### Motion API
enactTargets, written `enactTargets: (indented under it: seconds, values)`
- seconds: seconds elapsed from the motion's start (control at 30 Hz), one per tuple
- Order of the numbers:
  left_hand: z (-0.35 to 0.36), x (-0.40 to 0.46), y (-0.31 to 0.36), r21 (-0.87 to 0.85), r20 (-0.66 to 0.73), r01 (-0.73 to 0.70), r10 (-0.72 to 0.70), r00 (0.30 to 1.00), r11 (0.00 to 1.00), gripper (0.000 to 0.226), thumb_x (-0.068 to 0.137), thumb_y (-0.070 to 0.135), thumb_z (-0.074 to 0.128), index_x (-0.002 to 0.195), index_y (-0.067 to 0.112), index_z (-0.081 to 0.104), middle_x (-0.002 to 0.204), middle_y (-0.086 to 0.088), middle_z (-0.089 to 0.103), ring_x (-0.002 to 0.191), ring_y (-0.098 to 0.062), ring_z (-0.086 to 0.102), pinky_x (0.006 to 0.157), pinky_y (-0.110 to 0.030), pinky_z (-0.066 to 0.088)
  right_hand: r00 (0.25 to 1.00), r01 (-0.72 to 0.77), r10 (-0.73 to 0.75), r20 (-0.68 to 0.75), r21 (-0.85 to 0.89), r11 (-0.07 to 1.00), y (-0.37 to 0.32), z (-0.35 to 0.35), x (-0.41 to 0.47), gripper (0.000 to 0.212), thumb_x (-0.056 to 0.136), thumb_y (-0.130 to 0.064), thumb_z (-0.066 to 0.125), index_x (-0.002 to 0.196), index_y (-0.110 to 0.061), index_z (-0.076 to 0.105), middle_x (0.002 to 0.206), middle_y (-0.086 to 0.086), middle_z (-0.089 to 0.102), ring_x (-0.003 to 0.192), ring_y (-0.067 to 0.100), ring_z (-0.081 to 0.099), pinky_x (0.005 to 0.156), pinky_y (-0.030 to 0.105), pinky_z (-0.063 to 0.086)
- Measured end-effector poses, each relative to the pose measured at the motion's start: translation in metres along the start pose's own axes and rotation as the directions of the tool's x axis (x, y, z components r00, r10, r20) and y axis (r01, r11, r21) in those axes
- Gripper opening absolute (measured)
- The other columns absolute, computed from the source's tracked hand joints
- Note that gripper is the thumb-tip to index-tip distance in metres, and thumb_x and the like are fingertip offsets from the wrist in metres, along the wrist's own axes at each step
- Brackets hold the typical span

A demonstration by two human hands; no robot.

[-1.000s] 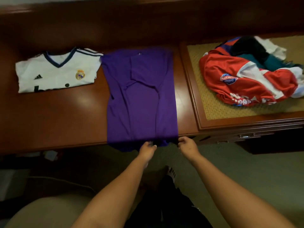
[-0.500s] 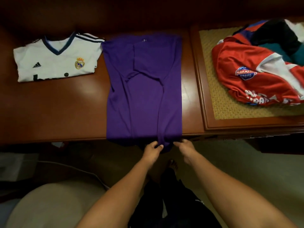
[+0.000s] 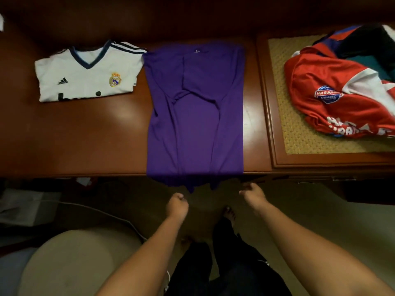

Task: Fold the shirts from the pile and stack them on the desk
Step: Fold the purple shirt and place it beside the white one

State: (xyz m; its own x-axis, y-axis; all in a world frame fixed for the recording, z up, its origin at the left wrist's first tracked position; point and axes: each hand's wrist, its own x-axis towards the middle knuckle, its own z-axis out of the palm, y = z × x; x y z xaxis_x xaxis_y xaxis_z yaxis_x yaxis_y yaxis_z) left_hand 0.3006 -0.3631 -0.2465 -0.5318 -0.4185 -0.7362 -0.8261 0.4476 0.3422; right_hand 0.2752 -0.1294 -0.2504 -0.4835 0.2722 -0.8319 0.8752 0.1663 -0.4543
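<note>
I see left hand [image 3: 177,205] curled, empty | right hand [image 3: 252,194] loose, empty | purple shirt [image 3: 195,116] overhanging desk [image 3: 85,142] near edge

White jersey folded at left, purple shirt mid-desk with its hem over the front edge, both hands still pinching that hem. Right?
Not quite. In the head view both the left hand and right hand are off the purple shirt, just below its hem. The rest is right.
</note>
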Motion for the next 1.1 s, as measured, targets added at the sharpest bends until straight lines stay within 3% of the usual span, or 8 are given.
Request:
enactTargets:
  seconds: [0.13,0.23,0.33,0.4,0.47,0.63,0.87,1.1]
  values:
    - [-0.042,0.017,-0.020,-0.428,-0.036,0.104,-0.132,0.991,0.898,0.047,0.095,0.006,0.054,0.139,0.008,0.041,0.135,-0.017,0.051,0.121,-0.031,0.050,0.097,-0.036,0.040,0.996,-0.087,0.092,-0.013,0.232,0.969,-0.017,0.010,-0.003,0.070,0.090,-0.006,0.059,0.150,-0.015,0.025,0.152,0.012,0.033,0.136,0.032,0.036,0.111,0.045,0.033]
    - [-0.061,0.037,-0.026,-0.462,0.027,0.079,-0.075,0.997,0.883,0.073,0.092,0.011,0.061,0.152,0.014,0.018,0.151,-0.015,0.035,0.136,-0.031,0.037,0.111,-0.043,0.031,0.997,-0.069,0.076,-0.010,0.327,0.942,-0.024,0.022,0.004,0.059,0.086,0.002,0.054,0.141,-0.010,0.037,0.141,0.016,0.045,0.128,0.032,0.043,0.099,0.041,0.038]
    - [-0.065,0.052,-0.022,-0.459,0.118,0.048,0.007,0.993,0.887,0.083,0.089,0.016,0.065,0.152,0.014,0.012,0.153,-0.013,0.030,0.139,-0.030,0.032,0.113,-0.043,0.026,1.000,-0.028,0.022,0.021,0.352,0.936,-0.022,0.037,0.012,0.039,0.081,0.008,0.051,0.118,-0.003,0.054,0.125,0.019,0.058,0.112,0.031,0.053,0.080,0.035,0.040]
    - [-0.064,0.058,-0.020,-0.465,0.157,0.019,0.061,0.986,0.885,0.075,0.088,0.018,0.067,0.148,0.014,0.022,0.148,-0.010,0.037,0.136,-0.028,0.035,0.111,-0.042,0.027,0.999,0.020,-0.036,0.034,0.390,0.920,-0.023,0.047,0.010,0.028,0.081,0.013,0.049,0.099,-0.006,0.058,0.115,0.018,0.061,0.093,0.024,0.058,0.071,0.030,0.042]
    - [-0.062,0.064,-0.018,-0.484,0.177,-0.016,0.115,0.977,0.875,0.057,0.088,0.017,0.067,0.137,0.011,0.037,0.134,-0.005,0.050,0.127,-0.023,0.044,0.104,-0.036,0.030,0.995,0.062,-0.091,0.050,0.415,0.908,-0.024,0.053,0.005,0.027,0.084,0.014,0.050,0.098,-0.008,0.059,0.109,0.016,0.061,0.085,0.020,0.058,0.072,0.031,0.045]
    - [-0.061,0.060,-0.028,-0.495,0.093,-0.110,0.179,0.979,0.862,0.016,0.091,0.013,0.062,0.106,0.010,0.058,0.109,-0.008,0.063,0.108,-0.024,0.058,0.089,-0.029,0.041,0.982,0.154,-0.172,0.073,0.206,0.966,-0.006,0.054,-0.009,0.040,0.082,0.003,0.065,0.120,-0.005,0.058,0.115,0.005,0.061,0.106,0.021,0.054,0.089,0.034,0.041]
    - [-0.078,0.035,-0.053,-0.475,0.117,-0.140,0.221,0.968,0.869,0.023,0.094,0.025,0.059,0.112,0.012,0.057,0.106,-0.003,0.062,0.088,-0.014,0.060,0.072,-0.025,0.046,0.981,0.139,-0.145,0.130,0.053,0.989,0.026,0.048,-0.028,0.032,0.079,0.000,0.071,0.109,-0.007,0.063,0.110,0.009,0.066,0.104,0.024,0.059,0.089,0.032,0.042]
    - [-0.079,0.020,-0.073,-0.361,0.267,-0.070,0.175,0.948,0.930,0.022,0.089,0.012,0.065,0.110,0.009,0.061,0.112,-0.012,0.066,0.088,-0.019,0.063,0.072,-0.028,0.049,0.981,0.082,-0.080,0.179,-0.007,0.997,0.044,0.036,-0.047,0.024,0.083,-0.003,0.068,0.106,-0.004,0.064,0.109,0.006,0.062,0.096,0.019,0.057,0.084,0.030,0.042]
